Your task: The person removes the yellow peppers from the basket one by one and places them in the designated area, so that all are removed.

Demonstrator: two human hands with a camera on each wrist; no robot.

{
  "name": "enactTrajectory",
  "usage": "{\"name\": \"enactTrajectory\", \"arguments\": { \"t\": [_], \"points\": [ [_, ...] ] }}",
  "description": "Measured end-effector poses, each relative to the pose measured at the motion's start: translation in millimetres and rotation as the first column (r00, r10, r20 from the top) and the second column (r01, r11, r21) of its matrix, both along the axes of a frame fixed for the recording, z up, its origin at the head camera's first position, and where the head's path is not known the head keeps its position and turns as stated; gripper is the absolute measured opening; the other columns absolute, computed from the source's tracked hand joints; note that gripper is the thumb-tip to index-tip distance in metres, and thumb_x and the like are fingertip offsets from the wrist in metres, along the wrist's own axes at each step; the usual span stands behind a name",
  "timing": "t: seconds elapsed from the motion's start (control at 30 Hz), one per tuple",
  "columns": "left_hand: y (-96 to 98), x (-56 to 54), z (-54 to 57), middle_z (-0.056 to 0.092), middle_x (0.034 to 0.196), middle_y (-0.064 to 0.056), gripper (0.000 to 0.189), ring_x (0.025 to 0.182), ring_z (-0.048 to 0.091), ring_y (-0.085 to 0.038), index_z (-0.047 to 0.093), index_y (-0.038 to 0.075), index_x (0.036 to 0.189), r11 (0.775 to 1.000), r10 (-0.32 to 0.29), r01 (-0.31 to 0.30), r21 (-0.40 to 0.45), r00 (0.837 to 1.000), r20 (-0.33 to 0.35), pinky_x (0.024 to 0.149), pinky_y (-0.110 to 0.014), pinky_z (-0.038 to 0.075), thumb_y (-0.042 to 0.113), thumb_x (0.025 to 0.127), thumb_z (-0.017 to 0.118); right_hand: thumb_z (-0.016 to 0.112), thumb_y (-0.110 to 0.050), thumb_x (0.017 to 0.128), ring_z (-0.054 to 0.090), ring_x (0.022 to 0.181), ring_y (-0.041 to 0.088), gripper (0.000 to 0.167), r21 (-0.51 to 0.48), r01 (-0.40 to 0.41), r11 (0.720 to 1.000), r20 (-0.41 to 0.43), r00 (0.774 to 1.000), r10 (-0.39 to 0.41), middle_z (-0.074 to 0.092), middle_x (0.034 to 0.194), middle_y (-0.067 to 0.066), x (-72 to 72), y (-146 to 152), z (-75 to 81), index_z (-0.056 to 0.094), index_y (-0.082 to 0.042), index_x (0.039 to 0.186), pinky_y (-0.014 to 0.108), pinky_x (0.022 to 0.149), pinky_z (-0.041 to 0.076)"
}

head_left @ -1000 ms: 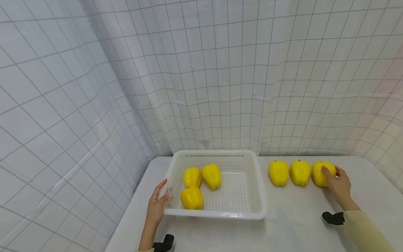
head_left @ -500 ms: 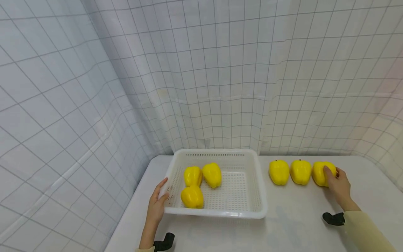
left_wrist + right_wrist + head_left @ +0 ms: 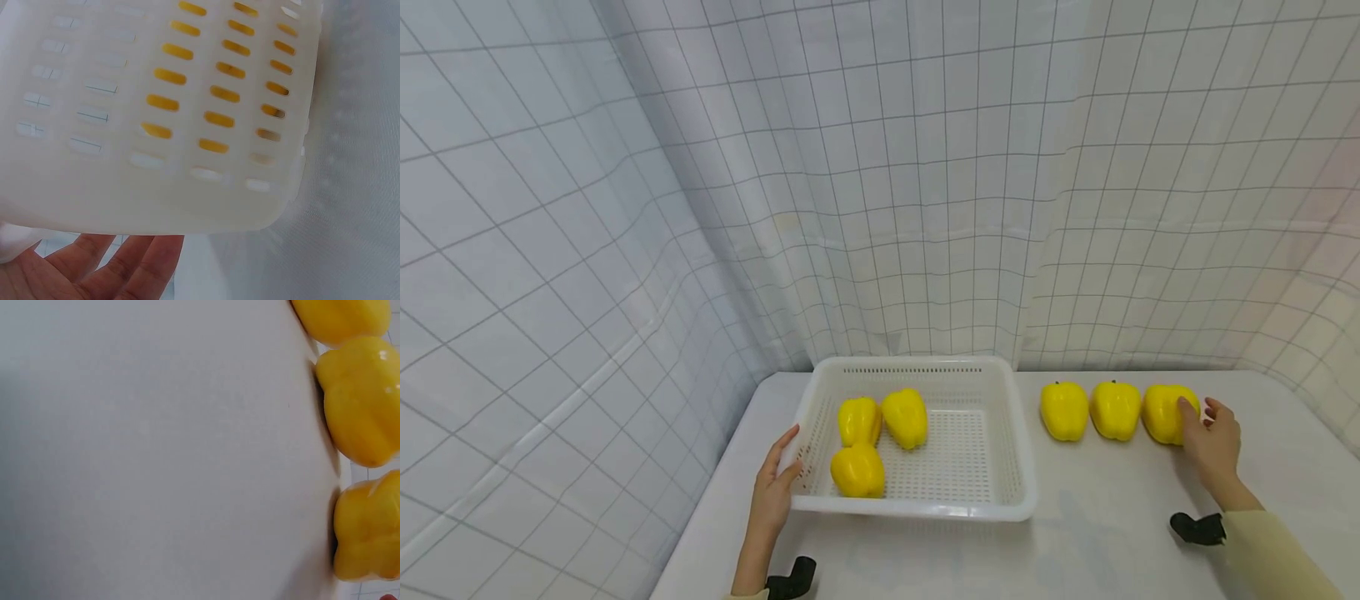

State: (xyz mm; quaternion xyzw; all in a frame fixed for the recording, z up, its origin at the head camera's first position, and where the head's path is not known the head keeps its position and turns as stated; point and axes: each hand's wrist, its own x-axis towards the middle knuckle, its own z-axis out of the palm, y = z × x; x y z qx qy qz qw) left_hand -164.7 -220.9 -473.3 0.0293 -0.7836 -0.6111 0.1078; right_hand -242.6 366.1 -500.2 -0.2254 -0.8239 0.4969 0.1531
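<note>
Head: see the rightmost yellow pepper [image 3: 1164,415] on the table [image 3: 1120,500], just left of the nearer right hand [image 3: 1213,442] — unclear in long axis. Read that hand as relaxed, holding nothing, with fingers now off the pepper's side, unlike earlier. Left wrist: note the left hand [image 3: 119,269] gripping the white basket [image 3: 94,200]. Right wrist: find a fingertip [image 3: 387,597] just apart from that pepper.
</note>
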Motion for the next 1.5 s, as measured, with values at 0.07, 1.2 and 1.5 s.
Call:
{"name": "enactTrajectory", "arguments": {
  "t": [0.07,1.2,1.5],
  "points": [
    [-0.3,0.0,-0.2,0.028,0.150,-0.019,0.052,0.133,0.030,-0.037,0.036,0.006,0.146,1.000,0.002,-0.002,0.002,1.000,0.003,0.106,-0.055,0.023,-0.003,0.095,0.041,0.041,-0.031,0.097,0.031,0.117,0.045,0.064,0.061,0.045,0.997,-0.073,0.997,-0.041,0.029,0.135,0.034,2.0,-4,0.6,0.024,0.012,0.142,0.048,0.096,0.030],
    [-1.3,-0.3,-2.4,0.029,0.150,-0.020,0.052,0.133,0.030,-0.037,0.036,0.004,0.145,1.000,-0.006,0.006,0.004,1.000,-0.022,0.106,-0.055,0.023,-0.005,0.094,0.041,0.060,-0.001,0.090,0.048,0.089,0.004,0.014,0.261,-0.299,0.918,-0.486,0.781,0.392,0.056,0.107,0.007,28.2,-150,64.5,0.066,0.001,0.102,0.015,0.072,0.039],
    [-1.9,-0.7,-2.9,0.030,0.149,-0.020,0.052,0.134,0.029,-0.036,0.036,0.003,0.145,1.000,-0.014,0.014,-0.001,0.999,-0.034,0.106,-0.055,0.022,-0.006,0.094,0.041,0.061,0.004,0.088,0.052,0.086,0.006,0.015,0.305,-0.431,0.849,-0.478,0.702,0.528,0.061,0.102,0.007,37.0,-176,78.2,0.067,-0.003,0.100,0.016,0.072,0.043]
  ]
}}
